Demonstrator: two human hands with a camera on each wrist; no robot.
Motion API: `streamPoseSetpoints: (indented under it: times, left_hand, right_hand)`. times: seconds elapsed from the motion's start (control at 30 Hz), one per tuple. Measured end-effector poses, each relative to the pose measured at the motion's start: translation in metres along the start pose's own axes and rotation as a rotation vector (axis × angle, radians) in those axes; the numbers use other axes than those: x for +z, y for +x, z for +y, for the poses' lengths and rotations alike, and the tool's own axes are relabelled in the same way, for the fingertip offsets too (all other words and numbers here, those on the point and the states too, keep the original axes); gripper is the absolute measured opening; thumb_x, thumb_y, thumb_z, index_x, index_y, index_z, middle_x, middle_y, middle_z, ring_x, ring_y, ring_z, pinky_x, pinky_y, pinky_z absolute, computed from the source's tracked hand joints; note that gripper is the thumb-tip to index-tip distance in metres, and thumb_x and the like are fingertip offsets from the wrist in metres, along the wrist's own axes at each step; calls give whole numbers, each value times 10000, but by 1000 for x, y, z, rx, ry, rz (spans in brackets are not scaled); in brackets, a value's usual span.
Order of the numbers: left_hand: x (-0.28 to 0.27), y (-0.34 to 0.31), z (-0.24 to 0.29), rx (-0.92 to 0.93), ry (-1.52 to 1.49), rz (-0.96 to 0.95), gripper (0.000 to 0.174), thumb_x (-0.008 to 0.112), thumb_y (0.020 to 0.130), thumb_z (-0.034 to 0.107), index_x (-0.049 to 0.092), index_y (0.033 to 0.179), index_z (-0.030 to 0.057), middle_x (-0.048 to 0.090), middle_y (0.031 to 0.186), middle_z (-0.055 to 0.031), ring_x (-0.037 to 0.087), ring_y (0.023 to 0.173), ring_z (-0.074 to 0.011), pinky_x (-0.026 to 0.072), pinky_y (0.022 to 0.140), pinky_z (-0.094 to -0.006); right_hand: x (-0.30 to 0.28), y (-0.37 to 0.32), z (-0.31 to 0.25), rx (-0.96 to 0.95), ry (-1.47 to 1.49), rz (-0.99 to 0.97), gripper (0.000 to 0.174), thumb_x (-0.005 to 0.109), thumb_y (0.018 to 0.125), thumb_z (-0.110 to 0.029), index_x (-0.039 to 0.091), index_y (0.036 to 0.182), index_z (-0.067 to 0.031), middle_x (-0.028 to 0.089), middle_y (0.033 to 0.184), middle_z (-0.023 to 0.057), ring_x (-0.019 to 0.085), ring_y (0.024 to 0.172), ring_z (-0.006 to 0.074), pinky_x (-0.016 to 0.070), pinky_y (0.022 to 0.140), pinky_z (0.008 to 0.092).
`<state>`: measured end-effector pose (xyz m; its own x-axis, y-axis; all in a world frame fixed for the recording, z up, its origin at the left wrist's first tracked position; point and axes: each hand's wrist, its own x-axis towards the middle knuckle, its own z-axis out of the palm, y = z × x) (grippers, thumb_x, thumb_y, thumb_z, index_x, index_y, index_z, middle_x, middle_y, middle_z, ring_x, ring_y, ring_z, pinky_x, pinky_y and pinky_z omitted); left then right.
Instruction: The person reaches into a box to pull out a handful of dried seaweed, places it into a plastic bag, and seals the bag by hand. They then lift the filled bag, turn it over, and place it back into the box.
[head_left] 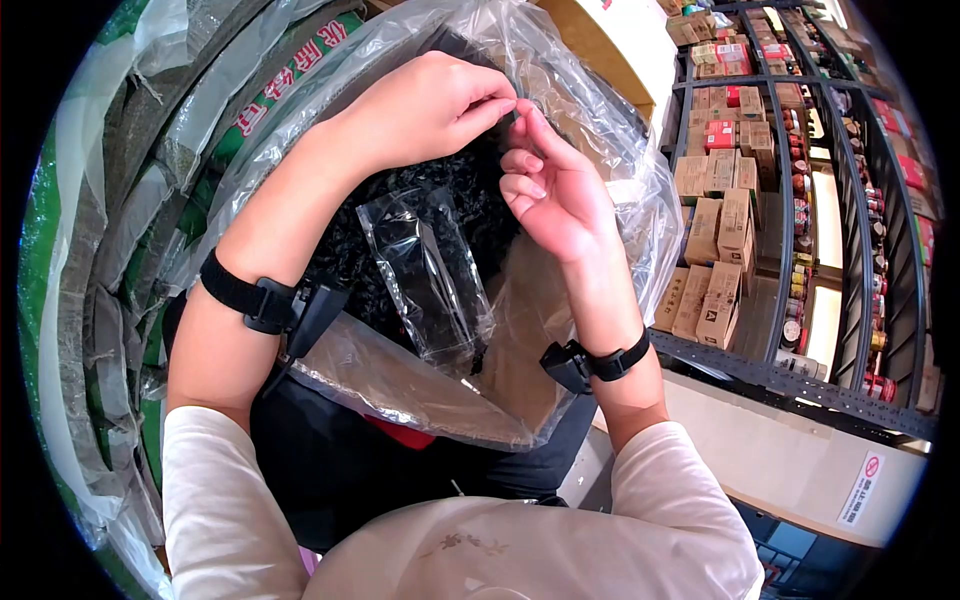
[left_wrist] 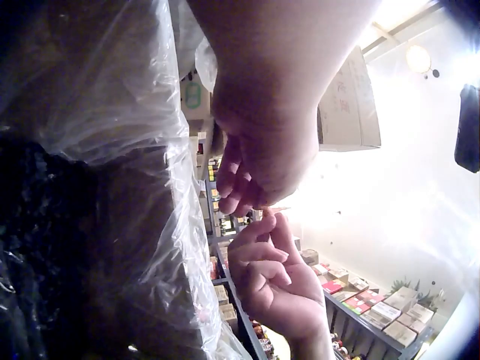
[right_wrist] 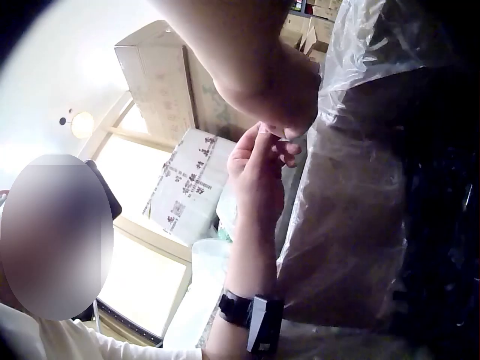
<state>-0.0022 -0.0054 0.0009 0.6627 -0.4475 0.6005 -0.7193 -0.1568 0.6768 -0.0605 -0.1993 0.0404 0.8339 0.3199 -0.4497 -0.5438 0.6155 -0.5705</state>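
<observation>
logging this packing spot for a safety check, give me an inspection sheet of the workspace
surface: no table seen; a large clear bag sits in front of the person
job's things: dark dried pieces fill the bag; a small clear pouch lies on them
clutter: nothing seen
hands: left hand and right hand meet fingertip to fingertip above the bag; what they pinch is too small to tell
cables: nothing seen
surroundings: stacked sacks on the person's left, shelves of cartons on the right
</observation>
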Motion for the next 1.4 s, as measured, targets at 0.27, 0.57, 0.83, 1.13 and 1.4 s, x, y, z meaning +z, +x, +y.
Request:
streamPoseSetpoints:
  times: [0.27, 0.57, 0.83, 1.13, 1.4]
  left_hand:
    - [2, 0, -3, 24, 0, 1, 158, 625, 908, 136, 680, 1000, 20, 690, 807, -148, 680, 714, -286, 527, 634, -346]
    - [2, 0, 1, 12, -12, 10, 144, 634, 906, 145, 677, 962, 19, 672, 754, -134, 659, 663, -275, 507, 597, -334]
    - [-5, 1, 8, -159, -81, -56, 131, 637, 875, 134, 667, 880, 6, 639, 666, -99, 605, 597, -126, 480, 571, -271]
    - [-8, 2, 16, -269, -292, 18, 95, 728, 805, 115, 750, 866, 47, 672, 688, 25, 564, 622, -24, 456, 562, -196]
    - [-7, 3, 20, -240, -281, 67, 123, 728, 823, 129, 751, 912, 47, 678, 707, 21, 556, 614, -10, 453, 563, -177]
  right_hand:
    - [-3, 0, 0, 80, 128, -32, 206, 592, 968, -140, 622, 1167, -98, 635, 946, -28, 471, 653, 51, 342, 530, 189]
    - [-3, 0, 4, 11, 34, -4, 224, 586, 969, -134, 605, 1191, -107, 630, 966, -28, 470, 652, 52, 346, 535, 187]
    - [4, -5, 5, 164, 341, -170, 148, 513, 1019, -206, 616, 1101, -140, 572, 968, -29, 426, 659, 53, 331, 537, 195]
    - [6, -9, 3, 187, 409, -235, 176, 487, 1030, -242, 625, 1095, -154, 554, 966, -31, 413, 663, 55, 335, 537, 195]
    - [8, -10, 3, 158, 370, -237, 195, 483, 1032, -251, 629, 1105, -144, 557, 957, -32, 417, 668, 58, 338, 538, 198]
